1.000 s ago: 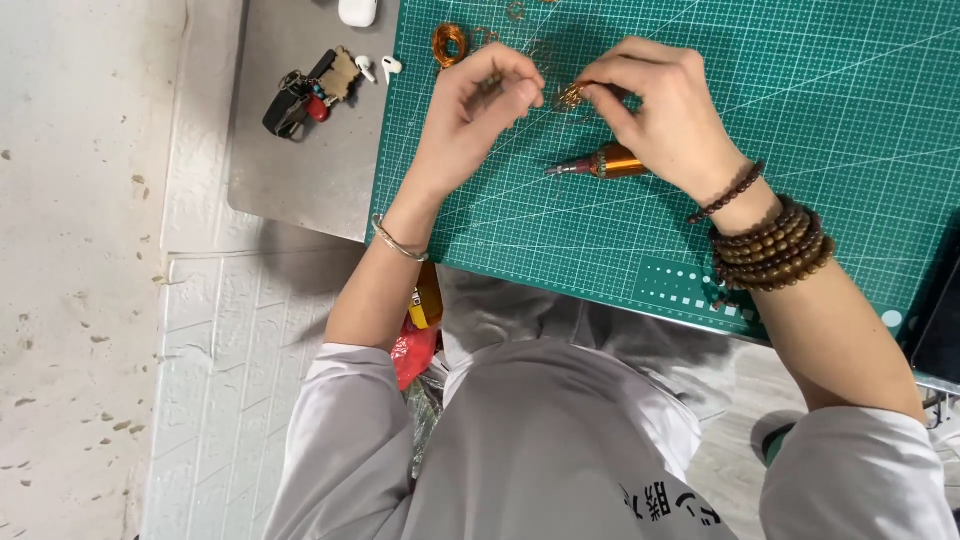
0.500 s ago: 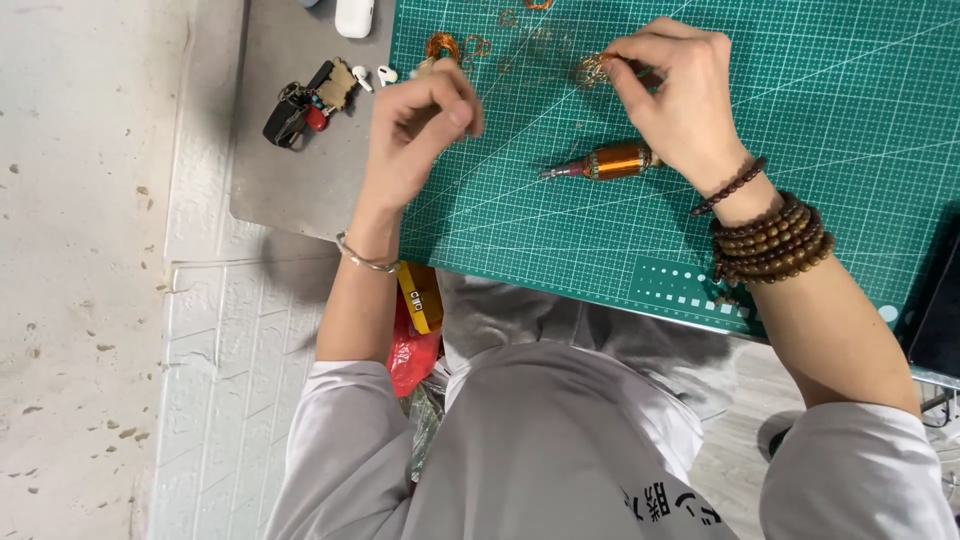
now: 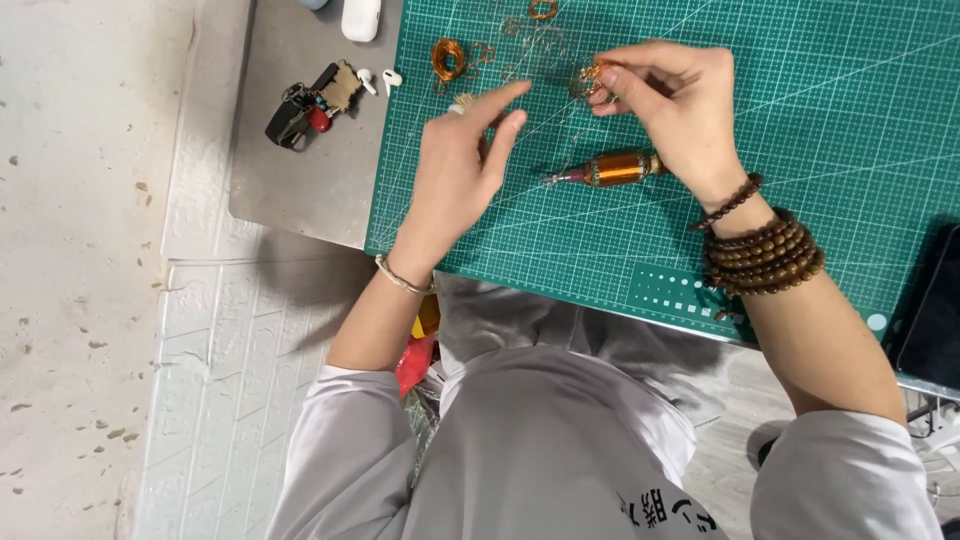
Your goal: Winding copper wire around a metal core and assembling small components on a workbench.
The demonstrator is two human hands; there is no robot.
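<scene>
your right hand (image 3: 680,115) sits over the far part of the green cutting mat (image 3: 800,150), thumb and fingers pinched closed on a small tangle of copper wire (image 3: 592,73) held just above the mat. your left hand (image 3: 462,165) is to the left of it, loosely open with the index and middle fingers stretched toward the right hand; nothing is clearly caught in it, though a small pale thing shows at its far edge and you cannot tell whether the hand holds it. between the two hands, a little nearer to you, a small motor armature (image 3: 612,168) with copper windings lies on its side on the mat, its shaft pointing left, just beside the heel of your right hand and not gripped by either hand. farther off, to the left of the pinched wire, a coil of copper wire (image 3: 449,58) rests on the mat with loose strands around it, and a smaller loop (image 3: 543,10) lies at the far edge. to the left of the mat, on the grey tabletop (image 3: 300,180), lie a dark bunch of keys (image 3: 305,105), two white earbuds (image 3: 378,80) and a white case (image 3: 361,18). your right wrist wears wooden bead bracelets (image 3: 762,252), your left a thin bangle (image 3: 402,277).
</scene>
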